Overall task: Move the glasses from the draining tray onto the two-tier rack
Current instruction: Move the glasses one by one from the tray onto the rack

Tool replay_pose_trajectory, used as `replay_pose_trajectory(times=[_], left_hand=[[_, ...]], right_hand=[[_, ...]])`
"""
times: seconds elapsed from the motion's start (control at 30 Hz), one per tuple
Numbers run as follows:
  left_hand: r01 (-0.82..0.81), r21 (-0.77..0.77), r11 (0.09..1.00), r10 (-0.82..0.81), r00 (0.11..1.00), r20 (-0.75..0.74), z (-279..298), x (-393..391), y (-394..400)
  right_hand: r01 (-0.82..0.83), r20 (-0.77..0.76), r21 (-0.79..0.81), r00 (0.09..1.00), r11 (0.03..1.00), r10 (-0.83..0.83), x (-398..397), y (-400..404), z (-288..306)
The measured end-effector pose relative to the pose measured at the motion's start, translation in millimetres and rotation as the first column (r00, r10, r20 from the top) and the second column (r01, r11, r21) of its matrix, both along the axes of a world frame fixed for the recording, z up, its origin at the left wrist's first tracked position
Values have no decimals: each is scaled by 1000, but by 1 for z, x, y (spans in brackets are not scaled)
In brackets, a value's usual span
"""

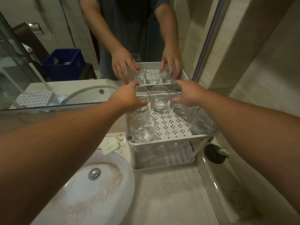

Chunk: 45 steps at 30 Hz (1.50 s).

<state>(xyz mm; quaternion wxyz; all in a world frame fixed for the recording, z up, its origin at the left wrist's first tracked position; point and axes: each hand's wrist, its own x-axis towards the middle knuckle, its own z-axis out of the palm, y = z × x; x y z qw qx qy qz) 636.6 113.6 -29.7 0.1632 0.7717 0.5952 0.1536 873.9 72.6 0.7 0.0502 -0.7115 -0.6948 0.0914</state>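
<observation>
A white two-tier rack (177, 137) stands on the counter against the mirror. Several clear glasses stand on its perforated top shelf. My left hand (128, 98) grips the back-left glass (142, 101). My right hand (188, 95) grips the back-right glass (177, 106). Between them stands a third glass (159, 99). Nearer me are a front-left glass (142, 127) and a front-right glass (203, 122), the latter partly hidden behind my right forearm. More glasses (159, 149) show dimly on the lower tier.
A white sink (81, 189) with a metal drain lies at front left. Paper sachets (112, 143) lie beside the rack. A black round object (214, 153) sits on the ledge to the right. The mirror (65, 46) reflects my arms, a blue crate and a perforated tray.
</observation>
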Motion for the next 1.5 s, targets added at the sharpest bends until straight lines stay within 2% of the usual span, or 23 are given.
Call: replay_pose_trajectory(times=[1.03, 1.13, 1.27, 1.37, 1.5], left_hand=[[90, 4, 996, -89, 987, -134, 4, -1, 1], [86, 7, 996, -85, 989, -125, 2, 0, 2], [82, 7, 997, -80, 989, -120, -1, 1, 3], [77, 16, 997, -75, 989, -125, -2, 1, 5], [79, 27, 997, -75, 989, -129, -5, 0, 7]], right_hand=[[63, 112, -67, 992, 996, -56, 23, -12, 16], [4, 147, -34, 989, 999, 1, 12, -14, 24], [-158, 101, 71, 983, 985, 150, -18, -13, 25], [-240, 31, 72, 971, 968, 238, -41, -10, 20], [-265, 16, 66, 964, 962, 265, -59, -3, 13]])
